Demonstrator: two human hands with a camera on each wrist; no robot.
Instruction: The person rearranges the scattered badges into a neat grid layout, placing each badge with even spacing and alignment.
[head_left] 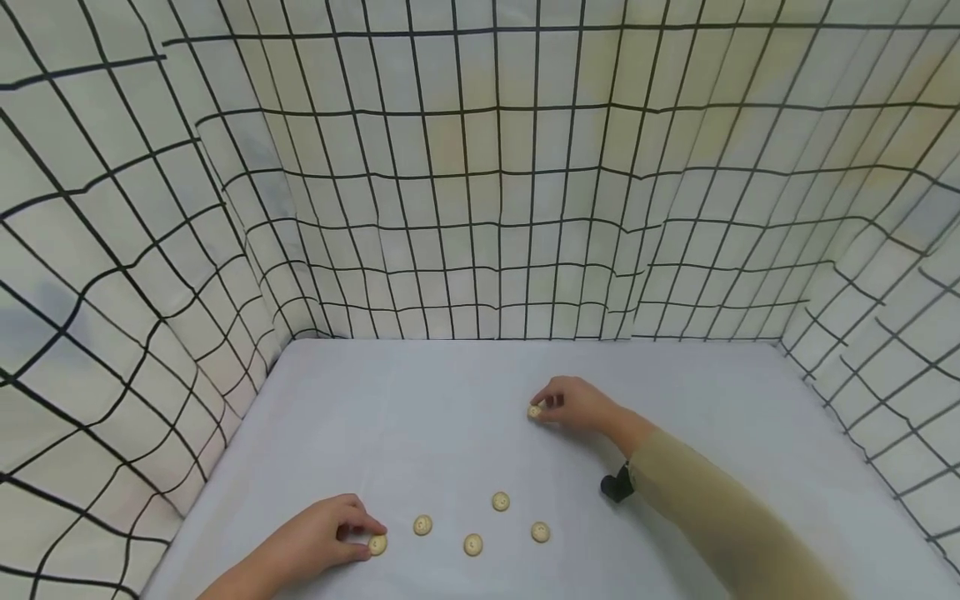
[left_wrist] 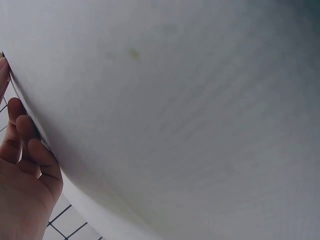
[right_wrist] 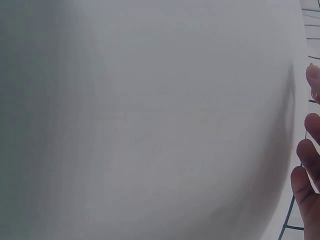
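Observation:
In the head view my left hand (head_left: 322,533) is low on the left of the white table, with thumb and index finger pinching a round cream disc (head_left: 378,545) at its left edge. My right hand (head_left: 581,404) is farther back, right of the middle, and pinches another cream disc (head_left: 534,412) between thumb and fingertips. The left wrist view shows the curled fingers of the left hand (left_wrist: 30,165) at its left edge. Only some fingertips of the right hand (right_wrist: 309,165) appear in the right wrist view. Neither wrist view clearly shows a disc.
Several more cream discs with small dark marks lie between the hands, among them one nearest the left hand (head_left: 423,525) and one farthest right (head_left: 540,532). A black wrist device (head_left: 618,483) hangs at the right sleeve. White walls with a black grid (head_left: 480,183) enclose the table (head_left: 390,417).

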